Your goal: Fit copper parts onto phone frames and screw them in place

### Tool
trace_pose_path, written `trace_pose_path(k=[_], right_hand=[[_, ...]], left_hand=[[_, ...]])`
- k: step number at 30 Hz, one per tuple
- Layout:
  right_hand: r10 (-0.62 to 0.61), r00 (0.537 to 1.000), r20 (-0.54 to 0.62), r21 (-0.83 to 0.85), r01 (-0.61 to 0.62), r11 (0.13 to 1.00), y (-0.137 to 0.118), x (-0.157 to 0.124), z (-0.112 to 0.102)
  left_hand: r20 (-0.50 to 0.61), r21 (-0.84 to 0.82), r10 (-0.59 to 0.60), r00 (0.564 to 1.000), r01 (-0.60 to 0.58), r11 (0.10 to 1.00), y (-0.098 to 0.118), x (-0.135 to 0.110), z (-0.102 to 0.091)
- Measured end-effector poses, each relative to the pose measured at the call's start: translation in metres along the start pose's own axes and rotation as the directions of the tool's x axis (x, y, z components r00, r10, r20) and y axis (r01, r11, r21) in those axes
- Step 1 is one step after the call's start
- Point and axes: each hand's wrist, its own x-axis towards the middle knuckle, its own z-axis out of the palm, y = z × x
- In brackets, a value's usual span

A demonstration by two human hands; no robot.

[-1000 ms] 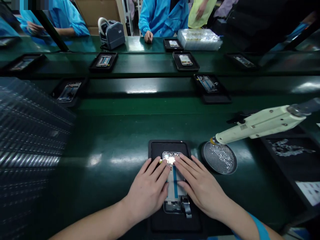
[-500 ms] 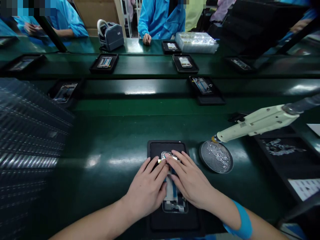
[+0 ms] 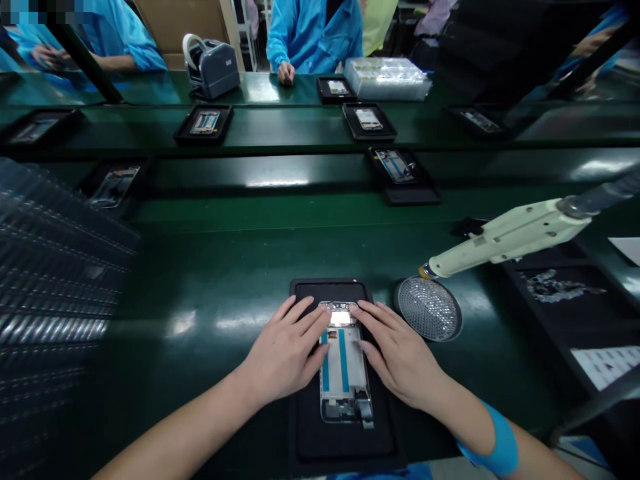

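An opened phone (image 3: pixel 354 370) lies face down in a black tray (image 3: pixel 320 443) right in front of me. Its inside shows a shiny metal plate near the top, two blue strips down the middle and a dark flex piece sticking out at the lower right. My left hand (image 3: pixel 285 350) rests along the phone's upper left edge, fingers stretched and index fingertip on the corner. On the opposite side, my right hand (image 3: pixel 403 357) has its fingers spread, with fingertips touching the upper right corner and thumb by the right edge. Both hands look open.
To the right stand a round dish of small shiny parts (image 3: pixel 429 308) and a pale green electric screwdriver (image 3: pixel 510 240). Stacked clear trays (image 3: pixel 55 300) fill the left. Further phones in black trays, such as one tray (image 3: pixel 413 193), sit ahead. Co-workers in blue (image 3: pixel 315 37) sit opposite.
My hands have moved apart from over the phone's top to its two sides, uncovering the metal plate and blue strips. The view has shifted slightly.
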Motion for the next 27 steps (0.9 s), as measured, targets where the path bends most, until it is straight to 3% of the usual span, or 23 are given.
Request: trace_pose_path(k=[6,11,27], right_hand=[[-0.016,0.998,-0.059,0.049,0.019,0.999,0.003,-0.002,0.004],[-0.011,0.997,-0.083,0.092,0.019,0.996,0.005,-0.002,0.006],[0.005,0.997,-0.083,0.105,0.003,0.994,0.006,-0.002,0.006]], left_hand=[[-0.142,-0.141,-0.034,0.989,0.014,0.990,-0.013,0.019,0.002],[-0.050,-0.166,0.050,0.997,-0.058,0.984,-0.025,0.035,-0.006],[0.018,-0.119,0.116,0.993,-0.113,0.986,-0.028,0.030,-0.012]])
